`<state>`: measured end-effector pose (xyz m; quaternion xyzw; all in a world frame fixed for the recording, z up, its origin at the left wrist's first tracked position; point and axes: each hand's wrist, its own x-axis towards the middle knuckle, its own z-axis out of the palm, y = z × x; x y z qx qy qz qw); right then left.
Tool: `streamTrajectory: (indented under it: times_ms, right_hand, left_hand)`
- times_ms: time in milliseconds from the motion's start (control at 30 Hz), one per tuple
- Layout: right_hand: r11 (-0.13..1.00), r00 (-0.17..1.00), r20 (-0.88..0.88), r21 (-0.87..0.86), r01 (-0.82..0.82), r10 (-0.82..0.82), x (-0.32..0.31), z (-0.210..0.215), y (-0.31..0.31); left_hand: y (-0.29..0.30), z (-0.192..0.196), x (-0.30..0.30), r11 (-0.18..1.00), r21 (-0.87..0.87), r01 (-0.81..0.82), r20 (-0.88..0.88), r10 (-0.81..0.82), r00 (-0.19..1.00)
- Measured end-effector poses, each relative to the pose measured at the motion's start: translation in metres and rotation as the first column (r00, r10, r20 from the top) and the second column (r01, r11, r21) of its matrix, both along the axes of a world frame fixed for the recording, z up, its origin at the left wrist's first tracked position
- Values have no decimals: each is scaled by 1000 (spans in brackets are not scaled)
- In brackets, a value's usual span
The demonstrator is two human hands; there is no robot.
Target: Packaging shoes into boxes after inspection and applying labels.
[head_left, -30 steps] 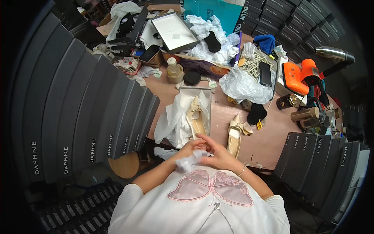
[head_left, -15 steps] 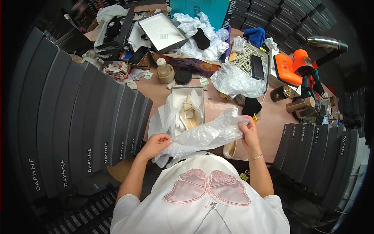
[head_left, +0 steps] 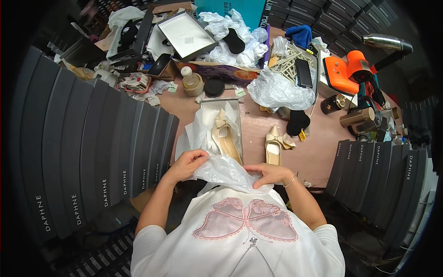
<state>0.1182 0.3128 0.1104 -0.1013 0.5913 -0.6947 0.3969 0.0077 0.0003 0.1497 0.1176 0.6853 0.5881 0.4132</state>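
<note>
Both the left hand point(head_left: 187, 164) and the right hand point(head_left: 267, 173) pinch closed on one crumpled clear plastic bag point(head_left: 224, 171) held before the chest, just below one open shoebox point(head_left: 230, 104) holding one cream pointed shoe point(head_left: 224, 136), with a second cream shoe point(head_left: 273, 145) on the table point(head_left: 254, 124) beside it.

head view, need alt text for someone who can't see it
Seen from above, a person's left hand and right hand hold a crumpled sheet of thin translucent plastic wrap over a cluttered pinkish-brown worktable. Just beyond lie an open shoebox holding a cream pointed-toe heel, and its mate loose on the table.
</note>
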Motion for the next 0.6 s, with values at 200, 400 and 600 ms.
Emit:
streamTrajectory:
  times_ms: [200, 400, 600]
  right_hand:
    - [876, 958, -51, 395, 279, -282, 5, 17, 18]
    - [633, 793, -559, 528, 567, -244, -5, 37, 64]
    - [626, 786, -498, 494, 604, -365, 10, 15, 99]
  left_hand:
    - [-26, 7, -12, 986, -84, 147, 220, -126, 967]
    - [-48, -15, -2, 871, -331, 362, -98, -413, 905]
    - [-43, -40, 14, 699, 229, -678, 600, 447, 663]
